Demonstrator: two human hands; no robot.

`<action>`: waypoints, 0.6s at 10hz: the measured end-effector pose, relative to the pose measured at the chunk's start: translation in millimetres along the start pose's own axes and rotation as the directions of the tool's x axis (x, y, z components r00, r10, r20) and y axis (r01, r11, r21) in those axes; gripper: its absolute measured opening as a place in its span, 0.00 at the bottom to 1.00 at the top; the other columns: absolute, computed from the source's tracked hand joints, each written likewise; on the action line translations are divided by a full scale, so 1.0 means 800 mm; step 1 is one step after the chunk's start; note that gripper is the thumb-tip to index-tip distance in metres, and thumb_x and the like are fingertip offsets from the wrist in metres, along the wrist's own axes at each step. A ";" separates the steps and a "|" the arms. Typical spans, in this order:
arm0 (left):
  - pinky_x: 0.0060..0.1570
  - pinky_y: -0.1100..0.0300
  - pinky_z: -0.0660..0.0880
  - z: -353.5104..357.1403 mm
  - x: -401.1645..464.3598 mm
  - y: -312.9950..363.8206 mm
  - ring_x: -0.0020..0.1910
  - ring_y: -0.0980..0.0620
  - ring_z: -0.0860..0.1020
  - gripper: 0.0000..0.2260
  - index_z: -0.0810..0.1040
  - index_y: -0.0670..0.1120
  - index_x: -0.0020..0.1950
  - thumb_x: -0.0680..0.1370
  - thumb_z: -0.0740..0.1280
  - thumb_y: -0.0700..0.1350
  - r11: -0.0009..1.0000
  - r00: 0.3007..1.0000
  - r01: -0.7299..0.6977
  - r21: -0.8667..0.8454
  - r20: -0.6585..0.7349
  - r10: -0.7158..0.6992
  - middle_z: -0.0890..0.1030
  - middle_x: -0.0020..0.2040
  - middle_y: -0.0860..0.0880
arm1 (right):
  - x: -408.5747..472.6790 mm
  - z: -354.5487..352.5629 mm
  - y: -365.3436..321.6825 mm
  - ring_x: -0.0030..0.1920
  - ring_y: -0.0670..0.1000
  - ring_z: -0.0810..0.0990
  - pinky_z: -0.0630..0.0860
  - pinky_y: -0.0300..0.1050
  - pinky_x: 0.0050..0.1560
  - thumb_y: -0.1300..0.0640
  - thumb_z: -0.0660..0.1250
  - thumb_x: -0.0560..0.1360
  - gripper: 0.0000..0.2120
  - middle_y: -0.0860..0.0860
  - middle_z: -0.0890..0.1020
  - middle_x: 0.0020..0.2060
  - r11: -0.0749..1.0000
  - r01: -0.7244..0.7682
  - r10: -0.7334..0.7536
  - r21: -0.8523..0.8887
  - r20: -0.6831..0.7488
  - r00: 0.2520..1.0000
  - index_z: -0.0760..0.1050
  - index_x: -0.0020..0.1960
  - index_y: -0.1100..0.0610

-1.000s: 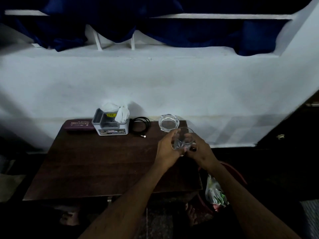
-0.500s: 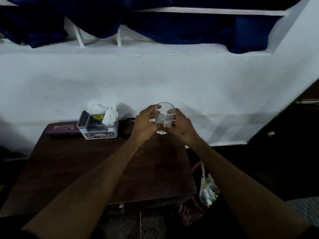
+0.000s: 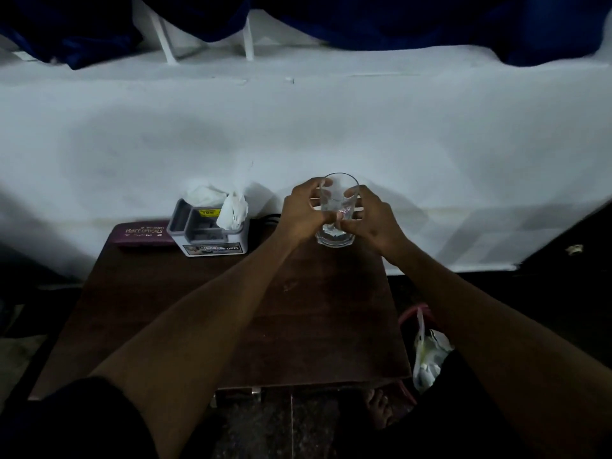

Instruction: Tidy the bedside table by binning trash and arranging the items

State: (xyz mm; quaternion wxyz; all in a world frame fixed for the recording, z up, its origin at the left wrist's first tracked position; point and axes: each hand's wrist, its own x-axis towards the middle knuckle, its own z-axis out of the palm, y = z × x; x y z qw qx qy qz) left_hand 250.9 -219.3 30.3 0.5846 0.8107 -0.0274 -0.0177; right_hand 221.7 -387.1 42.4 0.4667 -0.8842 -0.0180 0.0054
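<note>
Dim white wall backed a dark wooden bedside table (image 3: 185, 309). Both hands, left hand (image 3: 303, 213) and right hand (image 3: 371, 218), curled around an upright clear glass (image 3: 336, 210) at the table's far right edge, equally near, its base seemingly over a glass ashtray (image 3: 334, 240).

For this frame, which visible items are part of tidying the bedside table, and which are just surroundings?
Part of the job:
- drinking glass, held by left hand and right hand
- grey organiser with tissues
- spectacle case
- black cable
- bin with trash bag

Just surroundings:
- white wall
- blue curtain
</note>
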 end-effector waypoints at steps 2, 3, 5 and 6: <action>0.67 0.45 0.80 0.008 0.004 -0.015 0.60 0.45 0.85 0.29 0.81 0.45 0.68 0.68 0.83 0.36 0.999 1.000 0.026 0.021 0.013 -0.026 0.86 0.60 0.43 | 0.001 0.004 0.015 0.56 0.62 0.86 0.81 0.63 0.61 0.62 0.79 0.73 0.26 0.61 0.84 0.60 1.000 -0.024 0.024 -0.012 0.014 1.000 0.73 0.67 0.63; 0.68 0.44 0.80 0.010 0.006 -0.022 0.61 0.43 0.85 0.29 0.81 0.44 0.68 0.68 0.83 0.36 0.999 0.999 0.028 0.024 0.020 -0.029 0.85 0.61 0.42 | 0.003 0.008 0.022 0.56 0.62 0.86 0.80 0.63 0.61 0.59 0.79 0.74 0.26 0.60 0.84 0.60 0.999 -0.013 0.013 -0.039 0.002 1.000 0.73 0.67 0.62; 0.68 0.43 0.80 0.011 0.000 -0.025 0.63 0.43 0.83 0.31 0.79 0.46 0.70 0.69 0.82 0.37 0.999 0.999 0.025 0.021 0.039 -0.026 0.84 0.63 0.43 | 0.000 0.015 0.022 0.60 0.61 0.85 0.79 0.61 0.64 0.59 0.79 0.74 0.28 0.60 0.85 0.60 0.998 -0.039 0.039 -0.040 0.001 0.999 0.73 0.70 0.61; 0.69 0.45 0.79 0.009 -0.003 -0.024 0.69 0.44 0.80 0.37 0.75 0.44 0.75 0.69 0.83 0.37 1.000 0.999 0.014 0.017 0.048 -0.015 0.81 0.69 0.43 | -0.002 0.009 0.021 0.61 0.62 0.83 0.78 0.60 0.66 0.63 0.80 0.72 0.34 0.64 0.82 0.64 0.997 -0.073 0.073 -0.003 -0.017 0.997 0.69 0.73 0.65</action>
